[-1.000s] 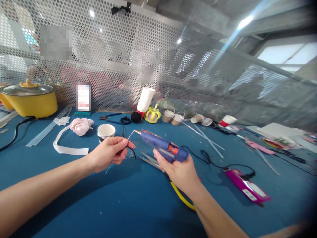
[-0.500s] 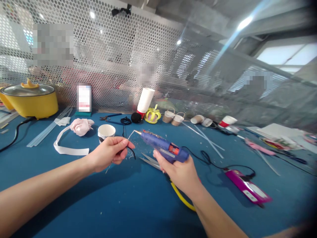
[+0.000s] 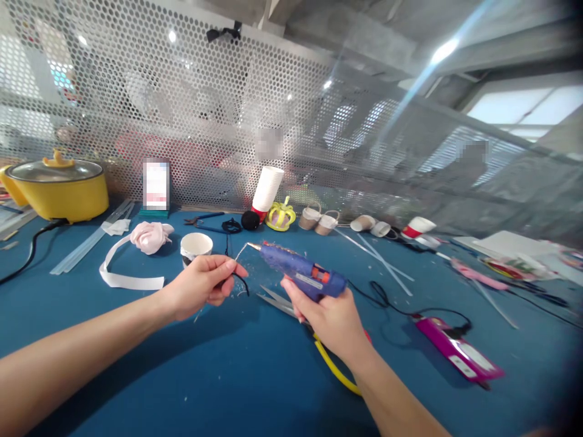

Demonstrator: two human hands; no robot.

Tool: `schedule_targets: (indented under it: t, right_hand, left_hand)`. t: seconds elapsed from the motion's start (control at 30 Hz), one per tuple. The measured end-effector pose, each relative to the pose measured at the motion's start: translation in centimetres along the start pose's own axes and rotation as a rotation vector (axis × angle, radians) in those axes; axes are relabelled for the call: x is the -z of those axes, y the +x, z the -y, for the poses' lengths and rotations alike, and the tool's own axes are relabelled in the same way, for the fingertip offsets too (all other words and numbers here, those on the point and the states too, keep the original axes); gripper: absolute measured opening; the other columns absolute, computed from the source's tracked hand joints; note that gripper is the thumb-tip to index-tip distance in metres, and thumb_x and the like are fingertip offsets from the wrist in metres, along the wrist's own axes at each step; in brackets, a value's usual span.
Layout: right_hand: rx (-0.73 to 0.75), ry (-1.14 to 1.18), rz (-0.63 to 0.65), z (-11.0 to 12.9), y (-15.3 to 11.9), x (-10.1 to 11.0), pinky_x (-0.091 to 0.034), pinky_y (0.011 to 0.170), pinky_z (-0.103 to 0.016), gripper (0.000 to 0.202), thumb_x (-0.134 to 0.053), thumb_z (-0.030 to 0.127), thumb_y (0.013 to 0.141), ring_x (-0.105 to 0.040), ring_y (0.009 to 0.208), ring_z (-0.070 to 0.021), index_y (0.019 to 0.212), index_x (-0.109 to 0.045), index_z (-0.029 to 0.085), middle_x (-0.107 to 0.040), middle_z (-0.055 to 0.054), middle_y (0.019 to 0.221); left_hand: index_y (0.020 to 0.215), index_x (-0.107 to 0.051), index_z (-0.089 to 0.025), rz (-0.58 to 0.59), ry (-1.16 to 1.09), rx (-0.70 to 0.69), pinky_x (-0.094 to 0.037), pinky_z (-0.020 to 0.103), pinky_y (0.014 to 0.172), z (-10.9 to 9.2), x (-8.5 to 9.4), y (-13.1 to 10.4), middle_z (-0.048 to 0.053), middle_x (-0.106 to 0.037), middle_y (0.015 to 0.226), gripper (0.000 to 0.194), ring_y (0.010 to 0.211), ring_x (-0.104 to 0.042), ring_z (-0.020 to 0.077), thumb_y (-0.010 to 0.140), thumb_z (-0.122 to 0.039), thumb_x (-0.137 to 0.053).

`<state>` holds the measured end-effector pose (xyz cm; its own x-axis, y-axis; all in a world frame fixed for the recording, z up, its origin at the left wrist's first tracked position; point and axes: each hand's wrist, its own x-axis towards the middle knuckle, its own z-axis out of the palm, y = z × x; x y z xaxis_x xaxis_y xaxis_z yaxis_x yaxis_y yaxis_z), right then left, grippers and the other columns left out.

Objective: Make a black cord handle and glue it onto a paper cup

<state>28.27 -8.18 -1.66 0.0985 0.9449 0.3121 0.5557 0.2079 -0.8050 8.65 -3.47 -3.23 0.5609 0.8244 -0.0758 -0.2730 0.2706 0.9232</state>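
Observation:
My right hand (image 3: 334, 318) is wrapped round a blue hot glue gun (image 3: 296, 267), whose nozzle points left. A thin whitish strand (image 3: 241, 250) runs from the nozzle tip to the fingertips of my left hand (image 3: 207, 279). Those fingers are pinched on a black cord (image 3: 245, 280), its loose end curving out to the right. A paper cup (image 3: 196, 244) with a dark and white wrapping stands just behind my left hand. Scissors (image 3: 280, 301) with yellow handles lie on the table, partly hidden under my right hand.
A purple power strip (image 3: 458, 349) lies right. At left are a yellow electric pot (image 3: 68, 191), a pale pink fabric rose (image 3: 151, 237) and white ribbon (image 3: 132, 282). Along the mesh screen stand stacked cups (image 3: 267, 188), a black ball (image 3: 250, 220), a yellow pumpkin shape (image 3: 280, 216) and small baskets (image 3: 310, 217).
Both hands, the cord and the glue gun keep nearly the same places. The whole view has shifted slightly, with the background sitting a little lower.

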Motion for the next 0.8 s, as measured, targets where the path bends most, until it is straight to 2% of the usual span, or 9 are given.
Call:
schedule_targets:
  t: [0.23, 0.6, 0.8]
  right_hand:
    - [-0.015, -0.044, -0.002, 0.30, -0.21, -0.08, -0.041, 0.034, -0.020, 0.025, -0.059, 0.040, 0.070, -0.046, 0.031, -0.0100, 0.059, -0.052, 0.018, -0.046, 0.005, 0.035]
    - [0.047, -0.060, 0.017, 0.19, -0.43, -0.04, -0.040, 0.036, -0.021, 0.019, -0.059, 0.036, 0.071, -0.044, 0.032, -0.0096, 0.063, -0.053, 0.019, -0.046, 0.006, 0.037]
    - [0.029, -0.041, -0.005, 0.15, -0.14, 0.14, -0.040, 0.035, -0.021, 0.028, -0.059, 0.041, 0.070, -0.043, 0.031, -0.0095, 0.056, -0.050, 0.018, -0.045, 0.005, 0.035]
  left_hand:
    - [0.075, -0.057, -0.010, 0.006, -0.004, -0.006, -0.012, 0.019, 0.038, 0.04, 0.05, -0.01, -0.006, -0.042, 0.043, 0.023, 0.034, -0.022, 0.0015, 0.077, -0.033, -0.056]
    - [0.074, -0.056, -0.010, 0.001, -0.004, -0.011, -0.012, 0.019, 0.038, -0.06, -0.01, 0.00, -0.006, -0.042, 0.043, 0.025, 0.034, -0.022, 0.0011, 0.075, -0.036, -0.058]
    - [0.076, -0.057, -0.010, 0.006, 0.014, -0.009, -0.012, 0.019, 0.038, 0.09, 0.06, -0.01, -0.006, -0.043, 0.043, 0.025, 0.034, -0.023, 0.0010, 0.075, -0.035, -0.057]
